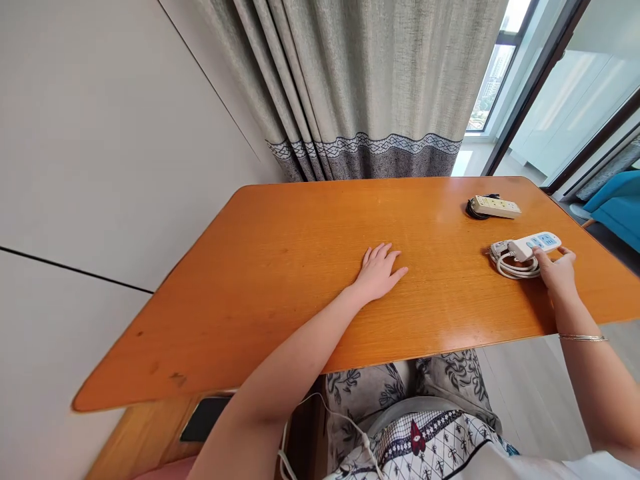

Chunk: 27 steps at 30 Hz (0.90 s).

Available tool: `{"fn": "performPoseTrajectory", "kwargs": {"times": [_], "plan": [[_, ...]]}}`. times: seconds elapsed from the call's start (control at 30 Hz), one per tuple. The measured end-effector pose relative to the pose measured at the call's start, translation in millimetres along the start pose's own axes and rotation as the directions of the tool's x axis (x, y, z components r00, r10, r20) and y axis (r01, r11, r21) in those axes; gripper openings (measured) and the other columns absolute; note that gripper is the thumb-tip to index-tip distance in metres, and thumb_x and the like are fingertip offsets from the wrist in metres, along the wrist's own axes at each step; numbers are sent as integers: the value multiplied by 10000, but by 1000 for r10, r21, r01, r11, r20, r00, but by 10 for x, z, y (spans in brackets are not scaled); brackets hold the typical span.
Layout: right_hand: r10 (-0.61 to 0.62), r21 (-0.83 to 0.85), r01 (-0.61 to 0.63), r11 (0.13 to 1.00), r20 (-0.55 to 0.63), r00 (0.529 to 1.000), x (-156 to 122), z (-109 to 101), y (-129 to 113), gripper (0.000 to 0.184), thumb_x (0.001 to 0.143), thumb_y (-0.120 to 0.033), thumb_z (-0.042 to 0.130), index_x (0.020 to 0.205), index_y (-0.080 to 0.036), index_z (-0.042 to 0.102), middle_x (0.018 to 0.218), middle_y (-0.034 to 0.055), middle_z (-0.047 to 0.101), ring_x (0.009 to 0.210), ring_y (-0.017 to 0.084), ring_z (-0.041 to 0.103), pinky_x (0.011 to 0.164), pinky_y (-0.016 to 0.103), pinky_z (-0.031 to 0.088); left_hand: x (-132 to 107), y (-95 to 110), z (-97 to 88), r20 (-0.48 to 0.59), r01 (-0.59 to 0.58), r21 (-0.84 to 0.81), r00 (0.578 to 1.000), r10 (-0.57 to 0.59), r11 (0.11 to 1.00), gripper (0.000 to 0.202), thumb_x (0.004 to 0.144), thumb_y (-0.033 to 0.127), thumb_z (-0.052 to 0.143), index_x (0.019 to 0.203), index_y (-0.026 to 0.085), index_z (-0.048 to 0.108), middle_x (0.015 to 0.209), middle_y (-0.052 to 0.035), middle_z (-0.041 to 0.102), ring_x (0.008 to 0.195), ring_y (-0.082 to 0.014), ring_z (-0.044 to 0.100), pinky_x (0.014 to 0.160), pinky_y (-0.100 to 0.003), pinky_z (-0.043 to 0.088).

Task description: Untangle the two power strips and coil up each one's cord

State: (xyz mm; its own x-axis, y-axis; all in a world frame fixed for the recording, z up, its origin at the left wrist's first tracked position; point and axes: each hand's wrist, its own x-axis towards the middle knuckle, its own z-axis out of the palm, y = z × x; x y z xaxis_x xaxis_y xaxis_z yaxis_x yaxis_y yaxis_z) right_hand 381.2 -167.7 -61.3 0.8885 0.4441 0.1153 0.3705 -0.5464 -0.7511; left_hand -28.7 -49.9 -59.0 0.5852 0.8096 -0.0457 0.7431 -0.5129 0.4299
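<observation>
My left hand lies flat on the orange wooden table, fingers stretched out and holding nothing. My right hand reaches to the right side of the table and pinches the near end of a white power strip with blue sockets. Its white cable lies coiled beside it on the table. A second, cream-coloured power strip rests farther back on a coil of black cable, out of reach of both hands.
A grey curtain hangs behind the table, with a plain wall on the left and a window at the right. A blue seat stands at the far right. A thin white wire runs across my lap.
</observation>
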Motion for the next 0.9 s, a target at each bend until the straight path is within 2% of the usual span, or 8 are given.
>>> {"fn": "performPoseTrajectory", "kwargs": {"times": [0.1, 0.2, 0.3, 0.4, 0.57, 0.7, 0.8, 0.9], "plan": [[8, -145, -4, 989, 24, 1000, 10, -68, 10, 707, 762, -549, 677, 1306, -143, 482, 1268, 238, 646, 1267, 393, 560, 1096, 536, 398, -22, 34, -32, 29, -6, 39, 1000, 4, 999, 624, 1010, 540, 417, 1501, 160, 478, 1687, -177, 306, 1599, -323, 193, 1302, -544, 106], [-97, -171, 89, 981, -39, 994, 16, -106, 50, 750, 747, -499, 639, 1353, -88, 475, 1427, 298, 522, 1388, 388, 436, 1168, 515, 312, -23, 42, -32, 37, -12, 69, 999, 9, 998, 637, 1009, 530, 431, 1520, 150, 459, 1690, -188, 292, 1601, -332, 184, 1300, -554, 104], [-288, -105, 278, 955, -87, 954, 0, -70, 75, 763, 725, -446, 603, 1374, -62, 485, 1414, 286, 519, 1352, 357, 469, 1135, 496, 362, -20, 38, -25, 47, -12, 95, 999, 7, 995, 649, 1011, 516, 434, 1538, 137, 437, 1694, -197, 274, 1603, -339, 168, 1300, -557, 95], [-457, -88, 450, 889, -103, 883, -48, -15, 25, 608, 761, -437, 550, 1272, -109, 593, 1310, 235, 598, 1291, 336, 520, 1077, 496, 419, -22, 27, -23, 55, -20, 105, 998, 14, 994, 654, 1012, 512, 435, 1544, 133, 427, 1697, -197, 267, 1603, -340, 164, 1300, -556, 95], [-563, -46, 561, 827, -68, 824, -139, -22, -135, 413, 819, -433, 495, 1053, -160, 698, 1168, 209, 694, 1180, 325, 593, 1089, 515, 391, -24, 0, -12, 46, -45, 113, 998, 40, 993, 660, 1005, 526, 439, 1541, 141, 428, 1691, -198, 283, 1598, -348, 183, 1293, -577, 118], [-615, 2, 622, 783, -148, 774, -237, -56, -238, 358, 844, -434, 509, 988, -180, 717, 1126, 194, 720, 1148, 323, 618, 1054, 523, 411, -20, 3, -6, 39, -54, 124, 998, 50, 991, 662, 1006, 525, 435, 1543, 138, 427, 1689, -200, 286, 1596, -355, 188, 1290, -584, 128], [-700, 39, 716, 697, -179, 691, -443, -16, -399, 292, 877, -404, 544, 994, -198, 715, 1082, 147, 726, 1105, 306, 640, 1027, 525, 441, -23, 16, -14, 47, -44, 131, 998, 38, 990, 666, 1008, 512, 435, 1549, 124, 422, 1690, -205, 280, 1597, -356, 183, 1294, -575, 123], [-856, 140, 851, 506, -42, 516, -798, 117, -682, 213, 934, -359, 564, 1019, -221, 702, 1072, 115, 720, 1080, 281, 660, 1001, 504, 486, -29, 19, -20, 48, -45, 124, 998, 39, 991, 662, 1008, 521, 429, 1548, 138, 424, 1693, -197, 279, 1598, -351, 184, 1294, -576, 128]]}}
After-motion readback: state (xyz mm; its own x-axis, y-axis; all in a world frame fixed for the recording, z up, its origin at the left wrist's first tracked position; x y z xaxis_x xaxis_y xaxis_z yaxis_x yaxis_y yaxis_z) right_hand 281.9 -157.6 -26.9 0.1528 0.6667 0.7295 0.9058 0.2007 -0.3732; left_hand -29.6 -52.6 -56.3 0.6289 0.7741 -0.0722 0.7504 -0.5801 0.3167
